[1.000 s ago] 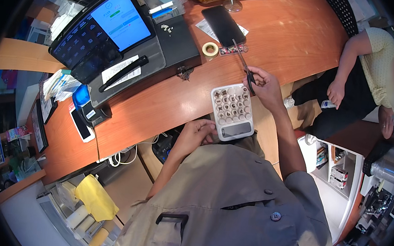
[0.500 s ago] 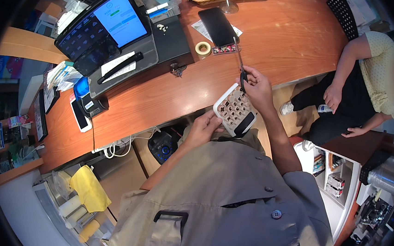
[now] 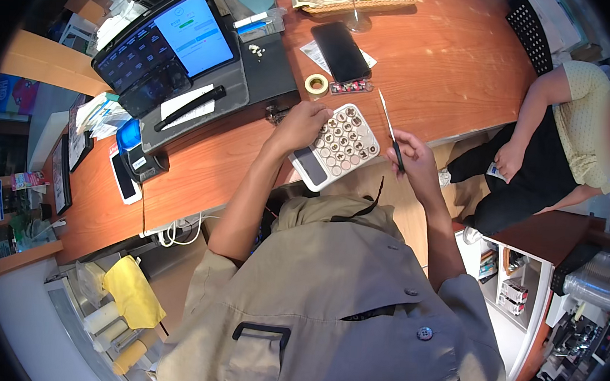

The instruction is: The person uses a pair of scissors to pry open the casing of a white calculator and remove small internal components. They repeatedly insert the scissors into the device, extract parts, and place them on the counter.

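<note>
A white calculator with round brown and pale keys lies over the front edge of the desk, its dark display strip toward the lower left. My left hand grips its upper left side, fingertips at the rim beside the keys. To the right of it, my right hand is closed around the black handle of a pair of scissors. Their narrow metal blades point up and away over the desk, together and apart from the calculator. The handle loops are partly hidden by my fingers.
Beyond my hands on the desk lie a black phone, a tape roll and a small colourful pack. A lit tablet stands at left. A seated person is at the right.
The calculator has turned round and moved up and left toward the desk. My left hand has shifted to its upper left side. My right hand has moved right and down with the scissors.
</note>
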`<state>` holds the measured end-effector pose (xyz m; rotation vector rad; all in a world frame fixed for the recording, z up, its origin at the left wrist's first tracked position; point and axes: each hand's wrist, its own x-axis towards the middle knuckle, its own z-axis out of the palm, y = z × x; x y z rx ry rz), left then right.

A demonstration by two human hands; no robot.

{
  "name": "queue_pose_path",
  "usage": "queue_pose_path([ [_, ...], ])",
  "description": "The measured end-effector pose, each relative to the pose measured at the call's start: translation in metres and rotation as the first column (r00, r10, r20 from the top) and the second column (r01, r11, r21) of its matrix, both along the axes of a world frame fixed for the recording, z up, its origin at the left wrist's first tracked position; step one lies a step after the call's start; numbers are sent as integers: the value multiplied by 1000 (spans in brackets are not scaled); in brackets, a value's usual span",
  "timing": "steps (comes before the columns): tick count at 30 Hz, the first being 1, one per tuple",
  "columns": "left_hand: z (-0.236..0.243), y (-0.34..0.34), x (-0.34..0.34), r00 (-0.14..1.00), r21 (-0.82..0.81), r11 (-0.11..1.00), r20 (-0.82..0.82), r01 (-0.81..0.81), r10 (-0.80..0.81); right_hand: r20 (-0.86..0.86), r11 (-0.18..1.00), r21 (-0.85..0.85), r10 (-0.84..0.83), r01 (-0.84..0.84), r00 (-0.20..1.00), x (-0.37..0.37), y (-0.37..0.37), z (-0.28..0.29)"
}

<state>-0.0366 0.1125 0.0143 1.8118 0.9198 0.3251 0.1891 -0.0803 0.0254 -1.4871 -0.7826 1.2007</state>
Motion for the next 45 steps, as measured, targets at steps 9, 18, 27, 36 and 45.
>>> queue_pose_path([
  [9, 13, 7, 28, 978, 255, 963, -206, 84, -30, -157, 993, -26, 112, -118, 981, 14, -75, -16],
  [18, 25, -38, 31, 989, 498, 864, -75, -76, 131, -249, 975, -49, 199, -218, 948, 27, -73, -25],
  [27, 27, -66, 41, 968, 524, 847, -151, -94, 201, -213, 959, -75, 252, -273, 944, 31, -54, -25],
  [36, 24, -65, 47, 954, 523, 843, -173, -122, 245, -170, 965, -89, 228, -245, 959, 35, -48, -31],
  [45, 25, -66, 48, 954, 529, 839, -169, -124, 248, -125, 965, -102, 229, -242, 965, 35, -46, -26],
])
